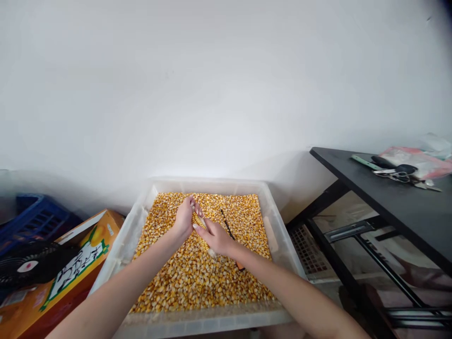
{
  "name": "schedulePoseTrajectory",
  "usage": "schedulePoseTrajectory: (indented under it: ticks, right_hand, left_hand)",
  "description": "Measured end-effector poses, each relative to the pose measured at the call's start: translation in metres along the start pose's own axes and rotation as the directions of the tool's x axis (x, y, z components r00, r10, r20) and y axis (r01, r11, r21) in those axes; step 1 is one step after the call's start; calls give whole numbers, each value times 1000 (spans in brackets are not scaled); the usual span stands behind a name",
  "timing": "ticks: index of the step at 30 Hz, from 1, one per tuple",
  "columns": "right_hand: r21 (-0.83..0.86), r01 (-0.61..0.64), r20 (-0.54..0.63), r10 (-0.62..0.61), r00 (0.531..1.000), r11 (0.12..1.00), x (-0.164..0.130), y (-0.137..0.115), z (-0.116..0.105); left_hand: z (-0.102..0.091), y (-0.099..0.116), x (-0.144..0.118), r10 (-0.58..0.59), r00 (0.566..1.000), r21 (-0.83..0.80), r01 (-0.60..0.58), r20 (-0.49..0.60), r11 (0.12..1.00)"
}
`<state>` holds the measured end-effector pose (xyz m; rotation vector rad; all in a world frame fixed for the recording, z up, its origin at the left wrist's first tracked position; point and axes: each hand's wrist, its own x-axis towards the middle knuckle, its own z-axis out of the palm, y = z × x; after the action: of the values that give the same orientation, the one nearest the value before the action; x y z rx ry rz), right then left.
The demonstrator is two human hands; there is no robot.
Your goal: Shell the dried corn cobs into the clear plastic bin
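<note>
A corn cob [199,227], partly stripped of its yellow kernels, is held between my two hands above a bin of loose corn. My left hand [186,216] wraps round its upper end. Closed on the cob's side from the right is my right hand [216,235], the thumb lying along it. Loose corn kernels [183,282] fill the translucent plastic bin [286,245] under both hands. A thin dark tool with an orange end [228,225] lies on the kernels, partly hidden behind my right forearm.
To the left stand an orange cardboard box [81,263], a black fan [28,266] and a blue crate [38,207]. A black table [339,165] on the right bears scissors [397,173] and a pinkish plastic bag [416,160]. A white wall [212,94] rises behind the bin.
</note>
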<state>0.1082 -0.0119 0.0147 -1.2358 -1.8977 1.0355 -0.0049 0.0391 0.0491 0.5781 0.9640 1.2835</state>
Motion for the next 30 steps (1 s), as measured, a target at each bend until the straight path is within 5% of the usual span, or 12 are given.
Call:
schedulePoseTrajectory:
  ticks: [9, 15, 22, 30]
  right_hand:
    - [65, 66, 13, -67, 998, 996, 1, 2, 1]
    - [152, 53, -81, -41, 996, 987, 4, 5, 3]
    - [97, -6, 24, 4, 1000, 995, 1, 0, -2]
    - [83, 61, 20, -63, 998, 995, 1, 0, 0]
  left_hand:
    - [1, 4, -1, -24, 999, -36, 26, 41, 999]
    - [4, 11, -5, -111, 990, -99, 120, 89, 988]
    - [1, 6, 0, -91, 993, -85, 97, 70, 992]
    - [1, 6, -2, -97, 993, -104, 104, 70, 989]
